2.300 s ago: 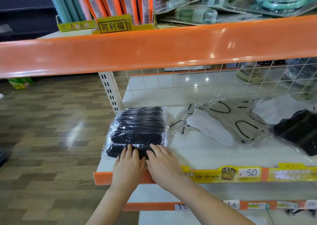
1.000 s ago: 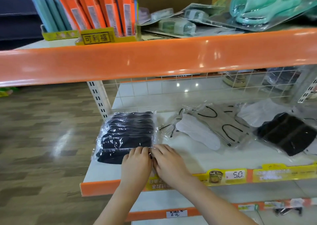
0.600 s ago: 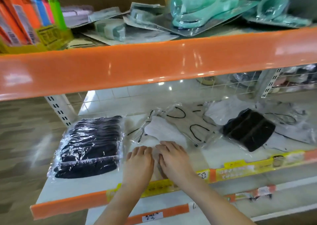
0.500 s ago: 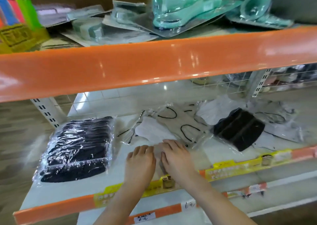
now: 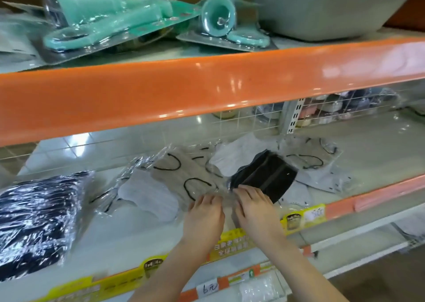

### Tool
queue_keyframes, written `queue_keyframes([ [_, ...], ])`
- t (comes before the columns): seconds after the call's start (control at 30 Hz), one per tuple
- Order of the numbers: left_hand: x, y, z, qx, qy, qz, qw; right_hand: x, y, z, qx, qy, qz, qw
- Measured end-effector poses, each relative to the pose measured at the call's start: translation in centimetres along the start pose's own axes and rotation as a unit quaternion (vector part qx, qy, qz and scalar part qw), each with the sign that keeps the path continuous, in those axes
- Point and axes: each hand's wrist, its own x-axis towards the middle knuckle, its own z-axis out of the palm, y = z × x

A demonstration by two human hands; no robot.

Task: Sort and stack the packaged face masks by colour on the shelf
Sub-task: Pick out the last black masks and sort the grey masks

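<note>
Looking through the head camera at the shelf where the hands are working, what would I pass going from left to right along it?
Stack of dark masks → white mask packet → beige mask packet with black loops → left hand → right hand → black mask packet → pale mask packets furthest right.

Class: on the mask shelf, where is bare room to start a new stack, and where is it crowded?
Bare shelf lies between the black mask stack and the left hand, and at the far right. The loose mask pile crowds the middle.
</note>
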Motion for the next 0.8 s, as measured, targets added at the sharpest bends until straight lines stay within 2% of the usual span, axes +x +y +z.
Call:
queue_keyframes([
  [0.23,2.5,5.7,1.9,-0.028,-0.015,0.033,0.999,-0.2,6.7,-1.0,-0.044,-0.014,0.019,0.999],
  [0.37,2.9,8.0,2.6,-0.062,-0.013,0.040,0.997,-0.6,9.0,-1.1,-0.031,-0.022,0.011,0.999],
  [0.57,2.6,8.8,3.6,-0.082,-0.009,0.059,0.995,-1.5,9.5,-0.8,-0.005,-0.007,-0.009,1.000],
  [0.8,3.0,8.9,3.6,-0.048,-0.058,0.016,0.997,-1.5,9.3,-1.1,0.024,-0.005,0.001,1.000],
])
